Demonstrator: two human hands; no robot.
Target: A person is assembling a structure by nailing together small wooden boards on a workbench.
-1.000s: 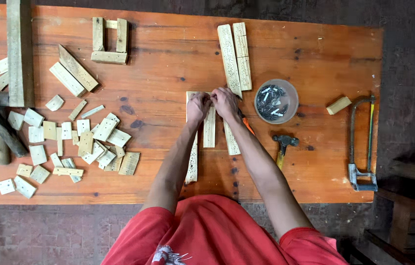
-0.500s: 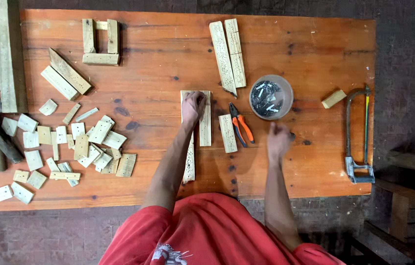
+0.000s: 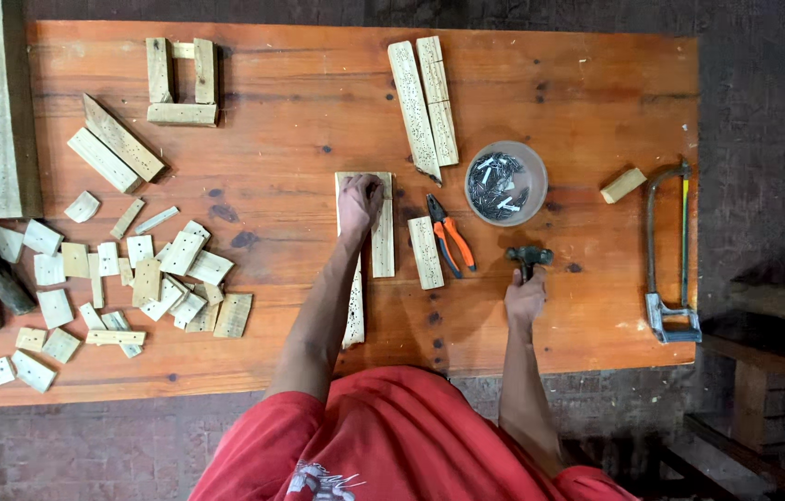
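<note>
Splitting from the left hand (image 3: 359,199) that presses the pale wooden slats (image 3: 381,227) mid-surface, the right hand (image 3: 524,301) has dropped to the near edge, fingers closed on the dark-headed hammer (image 3: 529,256)

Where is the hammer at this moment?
In the head view, the hammer lies right of centre on the table, gripped by the right hand, just below the bowl of nails.

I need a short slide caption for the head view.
Left hand presses wooden strips on an orange table; right hand grips a hammer.

Hammer (image 3: 528,258) handle hidden inside right hand (image 3: 525,299)
</note>
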